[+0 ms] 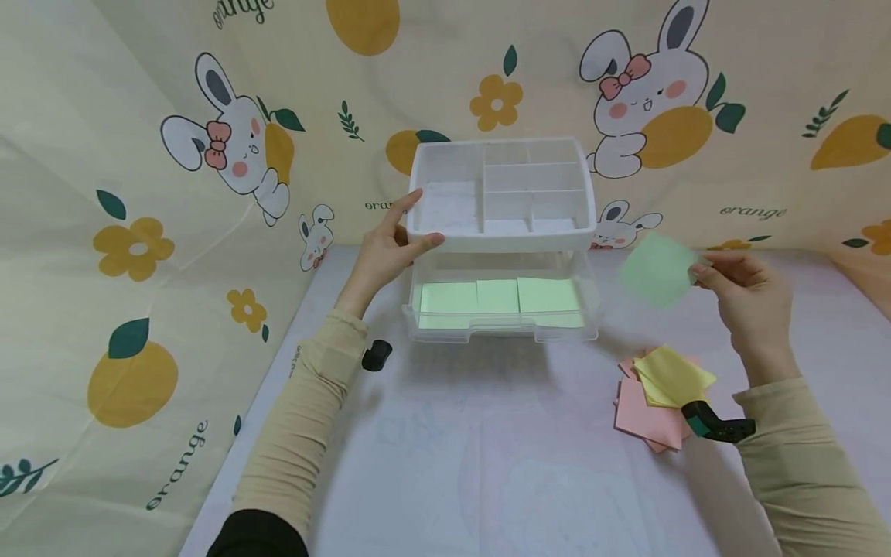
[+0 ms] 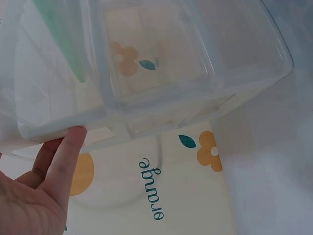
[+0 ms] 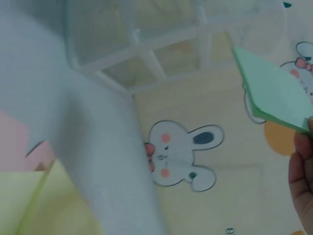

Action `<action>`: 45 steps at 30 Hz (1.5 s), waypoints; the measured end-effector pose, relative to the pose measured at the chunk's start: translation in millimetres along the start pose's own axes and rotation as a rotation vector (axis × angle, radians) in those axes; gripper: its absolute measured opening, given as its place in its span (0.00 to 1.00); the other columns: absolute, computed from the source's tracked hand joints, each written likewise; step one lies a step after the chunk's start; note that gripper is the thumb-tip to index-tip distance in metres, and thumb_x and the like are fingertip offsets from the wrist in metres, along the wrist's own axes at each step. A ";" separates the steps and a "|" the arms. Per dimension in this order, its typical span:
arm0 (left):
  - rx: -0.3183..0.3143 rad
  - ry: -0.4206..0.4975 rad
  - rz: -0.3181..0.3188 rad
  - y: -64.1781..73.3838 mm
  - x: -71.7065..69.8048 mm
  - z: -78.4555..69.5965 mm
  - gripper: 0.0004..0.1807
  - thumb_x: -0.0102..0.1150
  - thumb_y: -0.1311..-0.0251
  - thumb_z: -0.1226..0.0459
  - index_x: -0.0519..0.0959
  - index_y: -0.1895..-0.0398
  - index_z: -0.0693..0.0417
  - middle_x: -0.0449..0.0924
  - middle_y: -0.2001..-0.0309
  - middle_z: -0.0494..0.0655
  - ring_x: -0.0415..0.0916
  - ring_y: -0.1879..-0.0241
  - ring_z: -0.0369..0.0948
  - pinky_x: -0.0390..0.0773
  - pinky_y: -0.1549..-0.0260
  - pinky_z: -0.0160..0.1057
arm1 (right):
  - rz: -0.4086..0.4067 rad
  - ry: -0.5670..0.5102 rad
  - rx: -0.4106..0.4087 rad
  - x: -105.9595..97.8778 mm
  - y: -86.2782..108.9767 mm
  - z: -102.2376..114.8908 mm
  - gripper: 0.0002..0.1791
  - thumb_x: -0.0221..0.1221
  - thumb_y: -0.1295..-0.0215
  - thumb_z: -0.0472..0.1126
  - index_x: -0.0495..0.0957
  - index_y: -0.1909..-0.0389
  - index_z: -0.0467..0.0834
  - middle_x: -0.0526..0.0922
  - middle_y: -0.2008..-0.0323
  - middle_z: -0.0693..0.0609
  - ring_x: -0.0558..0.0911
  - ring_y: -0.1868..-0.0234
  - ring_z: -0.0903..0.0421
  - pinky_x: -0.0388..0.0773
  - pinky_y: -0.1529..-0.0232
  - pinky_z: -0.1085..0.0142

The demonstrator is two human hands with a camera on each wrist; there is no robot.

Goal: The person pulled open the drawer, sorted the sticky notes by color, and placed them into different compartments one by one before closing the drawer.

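Observation:
A white plastic storage box point(image 1: 501, 241) with a divided top tray point(image 1: 445, 203) stands at the centre of the head view. Its clear lower drawer point(image 1: 435, 336) is pulled out and holds several light green sticky notes point(image 1: 547, 298) side by side. My left hand point(image 1: 390, 246) grips the top tray's left side, thumb over the front corner and index finger further back along the rim. To the right of the box, my right hand point(image 1: 752, 298) pinches a thin pad of green sticky notes point(image 1: 657, 269) by one corner, held up in the air.
Pink sticky notes point(image 1: 647, 410) lie in a loose pile on the white table point(image 1: 515, 456) at right, with yellow ones point(image 1: 670, 377) on top. The right forearm passes beside this pile. A printed cloth point(image 1: 445, 93) with rabbits and oranges rises behind the box.

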State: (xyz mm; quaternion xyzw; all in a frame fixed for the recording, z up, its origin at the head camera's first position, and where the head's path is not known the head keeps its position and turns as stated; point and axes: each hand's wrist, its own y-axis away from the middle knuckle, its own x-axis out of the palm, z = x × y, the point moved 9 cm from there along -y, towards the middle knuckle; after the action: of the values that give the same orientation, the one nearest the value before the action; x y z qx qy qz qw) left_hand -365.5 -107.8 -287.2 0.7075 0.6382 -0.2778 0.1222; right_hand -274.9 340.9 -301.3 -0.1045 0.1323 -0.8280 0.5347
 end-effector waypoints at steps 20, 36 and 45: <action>0.009 -0.005 0.000 -0.6 -0.4 -0.5 0.40 0.61 0.54 0.37 0.52 0.38 0.07 0.71 0.67 0.51 0.71 0.67 0.44 0.76 0.69 0.37 | 0.119 -0.422 -0.201 64.9 1.7 61.8 0.11 0.61 0.50 0.20 0.78 0.63 0.23 0.84 0.68 0.47 0.84 0.72 0.57 0.81 0.66 0.73; 0.015 -0.019 0.002 -2.0 -1.9 -0.8 0.40 0.60 0.53 0.37 0.52 0.36 0.09 0.70 0.68 0.50 0.70 0.67 0.44 0.76 0.68 0.36 | 0.504 0.249 -0.281 167.9 24.8 72.8 0.11 0.59 0.39 0.33 0.79 0.57 0.32 0.82 0.70 0.67 0.82 0.72 0.69 0.78 0.66 0.79; 0.000 -0.019 0.006 -1.2 -1.0 -0.2 0.41 0.60 0.54 0.36 0.52 0.37 0.09 0.70 0.68 0.50 0.70 0.66 0.44 0.76 0.68 0.36 | 0.663 0.451 -0.269 203.5 38.4 60.1 0.09 0.59 0.38 0.34 0.81 0.58 0.41 0.83 0.61 0.45 0.85 0.68 0.56 0.79 0.65 0.72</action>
State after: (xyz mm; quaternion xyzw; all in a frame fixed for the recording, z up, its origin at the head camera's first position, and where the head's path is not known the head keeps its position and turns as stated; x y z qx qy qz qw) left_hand -366.7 -108.4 -286.3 0.7068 0.6349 -0.2840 0.1293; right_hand -305.7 133.5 -250.8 0.0586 0.3792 -0.5888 0.7114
